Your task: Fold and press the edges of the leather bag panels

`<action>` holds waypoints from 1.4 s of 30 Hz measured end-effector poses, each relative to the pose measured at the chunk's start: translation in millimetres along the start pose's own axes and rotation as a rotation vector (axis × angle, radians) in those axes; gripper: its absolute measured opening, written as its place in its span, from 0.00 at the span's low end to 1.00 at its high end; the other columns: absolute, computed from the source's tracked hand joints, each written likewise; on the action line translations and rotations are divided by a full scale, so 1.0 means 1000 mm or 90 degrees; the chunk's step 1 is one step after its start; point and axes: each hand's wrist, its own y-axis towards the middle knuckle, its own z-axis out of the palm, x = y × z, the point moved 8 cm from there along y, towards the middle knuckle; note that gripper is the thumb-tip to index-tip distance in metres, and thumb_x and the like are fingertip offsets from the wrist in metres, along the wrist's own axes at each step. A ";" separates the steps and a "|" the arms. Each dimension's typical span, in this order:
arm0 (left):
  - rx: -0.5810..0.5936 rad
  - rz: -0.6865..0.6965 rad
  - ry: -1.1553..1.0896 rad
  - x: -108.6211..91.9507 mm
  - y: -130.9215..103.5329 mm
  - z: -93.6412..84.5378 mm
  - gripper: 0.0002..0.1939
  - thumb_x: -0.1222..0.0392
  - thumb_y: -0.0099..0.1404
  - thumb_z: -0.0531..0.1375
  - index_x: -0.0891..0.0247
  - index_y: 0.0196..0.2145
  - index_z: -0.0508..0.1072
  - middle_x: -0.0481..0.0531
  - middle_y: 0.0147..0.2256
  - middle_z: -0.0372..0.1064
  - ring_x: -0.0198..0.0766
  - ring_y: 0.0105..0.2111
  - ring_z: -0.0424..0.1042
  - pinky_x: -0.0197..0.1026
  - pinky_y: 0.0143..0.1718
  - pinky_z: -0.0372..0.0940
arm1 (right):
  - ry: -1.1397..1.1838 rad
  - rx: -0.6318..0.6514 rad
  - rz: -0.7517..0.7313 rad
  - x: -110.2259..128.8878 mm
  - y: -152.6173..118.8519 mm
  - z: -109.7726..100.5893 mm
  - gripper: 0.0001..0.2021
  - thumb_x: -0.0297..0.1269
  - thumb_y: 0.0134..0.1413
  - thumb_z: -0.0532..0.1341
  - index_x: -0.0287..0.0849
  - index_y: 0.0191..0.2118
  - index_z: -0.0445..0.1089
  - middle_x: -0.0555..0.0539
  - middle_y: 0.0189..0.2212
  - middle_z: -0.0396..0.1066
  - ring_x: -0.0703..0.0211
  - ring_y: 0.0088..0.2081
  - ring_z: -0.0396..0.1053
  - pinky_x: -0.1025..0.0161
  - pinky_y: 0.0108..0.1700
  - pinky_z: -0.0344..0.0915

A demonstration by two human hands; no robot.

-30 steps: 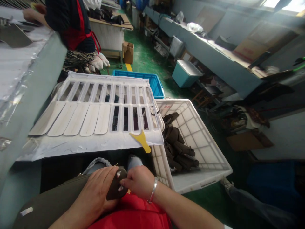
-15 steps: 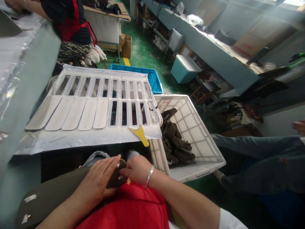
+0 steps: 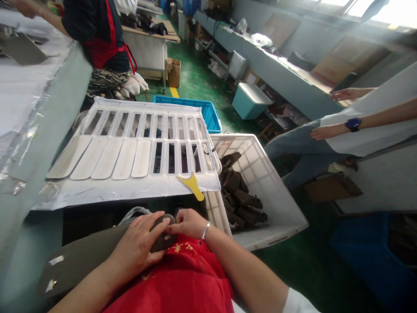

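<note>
A long olive-grey strip [image 3: 84, 252] with rounded ends lies across my lap. White tabs [image 3: 56, 260] and a small metal stud show at its near-left end. Over its right part lies my left hand [image 3: 141, 239], fingers on top and thumb along the lower edge, gripping it. My right hand [image 3: 187, 224] is closed in a pinch at the strip's right tip, where small white bits show; whether it pinches the strip or one of those bits is hidden. Beyond the hands, a white slotted rack [image 3: 143, 187] carries several pale rounded panels [image 3: 125, 158] and a yellow forked tool [image 3: 193, 187].
Right of the rack stands a white crate [image 3: 276, 204] holding dark folded pieces [image 3: 244, 198]. A blue bin [image 3: 211, 115] is behind the rack. A co-worker in a red apron [image 3: 100, 52] works at the left table [image 3: 65, 87]. Another person's wristwatched arm [image 3: 374, 121] is at right.
The view has shifted slightly. Both hands stay at the strip's right end, my left fingers now more spread. The person at right has come further into view, near the crate.
</note>
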 end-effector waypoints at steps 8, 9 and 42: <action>-0.021 0.006 0.005 0.005 -0.002 0.006 0.30 0.57 0.53 0.61 0.58 0.54 0.61 0.59 0.53 0.62 0.50 0.51 0.63 0.52 0.50 0.58 | 0.180 -0.202 -0.043 -0.011 -0.014 0.005 0.18 0.40 0.37 0.68 0.40 0.34 0.62 0.56 0.24 0.61 0.68 0.25 0.58 0.70 0.26 0.57; -0.022 0.006 0.007 0.006 -0.002 0.006 0.30 0.58 0.53 0.61 0.58 0.54 0.61 0.59 0.53 0.61 0.50 0.51 0.62 0.52 0.50 0.58 | 0.178 -0.213 -0.059 -0.009 -0.015 0.005 0.21 0.38 0.37 0.67 0.41 0.39 0.62 0.55 0.25 0.62 0.67 0.26 0.60 0.70 0.27 0.58; -0.159 -0.743 -0.497 0.143 -0.200 -0.045 0.19 0.42 0.55 0.57 0.62 0.22 0.63 0.43 0.20 0.61 0.34 0.23 0.59 0.35 0.25 0.54 | -0.639 -0.127 -0.553 0.161 -0.003 0.103 0.43 0.61 0.47 0.56 0.36 0.61 0.50 0.39 0.59 0.53 0.44 0.57 0.55 0.48 0.56 0.55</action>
